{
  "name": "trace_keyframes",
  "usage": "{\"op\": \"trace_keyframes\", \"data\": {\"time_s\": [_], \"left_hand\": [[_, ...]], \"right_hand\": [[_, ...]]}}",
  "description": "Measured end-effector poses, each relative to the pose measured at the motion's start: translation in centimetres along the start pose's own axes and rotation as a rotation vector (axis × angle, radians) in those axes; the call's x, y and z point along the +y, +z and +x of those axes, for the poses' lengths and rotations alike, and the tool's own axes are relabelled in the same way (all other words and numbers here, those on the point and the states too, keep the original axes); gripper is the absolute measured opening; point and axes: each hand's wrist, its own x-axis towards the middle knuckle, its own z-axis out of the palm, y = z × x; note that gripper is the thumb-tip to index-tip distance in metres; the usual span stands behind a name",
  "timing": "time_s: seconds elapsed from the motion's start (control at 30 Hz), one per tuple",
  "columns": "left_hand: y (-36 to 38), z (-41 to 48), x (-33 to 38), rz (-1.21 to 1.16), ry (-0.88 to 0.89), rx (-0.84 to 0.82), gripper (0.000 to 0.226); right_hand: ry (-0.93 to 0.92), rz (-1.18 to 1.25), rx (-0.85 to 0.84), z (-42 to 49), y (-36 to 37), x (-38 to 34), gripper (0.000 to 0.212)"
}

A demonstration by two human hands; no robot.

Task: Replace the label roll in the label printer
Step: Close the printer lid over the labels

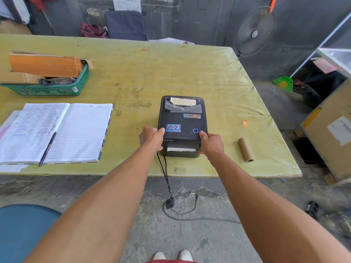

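2 hands round printer (lid down)

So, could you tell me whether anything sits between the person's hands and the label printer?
Nothing visible does. The left hand and the right hand grip the label printer directly at its front corners. The cardboard core lies on the table to its right, clear of both hands.

the boxy black plastic label printer in front of me carries a blue-and-white sticker and a glowing blue ring light. the cloth-covered table is yellow-green with brownish stains. my open paper notebook is white with fine blue ruling, the perforated plastic basket green, the cardboard tube plain brown.
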Motion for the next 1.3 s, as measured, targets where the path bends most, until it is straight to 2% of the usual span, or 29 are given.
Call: {"op": "trace_keyframes", "data": {"time_s": [1.13,1.2,1.3], "left_hand": [[0.03,0.24,-0.23,0.019,0.025,-0.003,0.044],[-0.04,0.24,0.04,0.045,0.014,-0.009,0.04],[-0.07,0.25,0.28,0.108,0.023,-0.043,0.018]], "right_hand": [[0.018,0.008,-0.005,0.13,-0.04,0.15,0.043],[0.017,-0.003,-0.011,0.09,-0.2,-0.07,0.042],[0.008,-0.041,-0.033,0.43,-0.49,-0.29,0.043]]}}
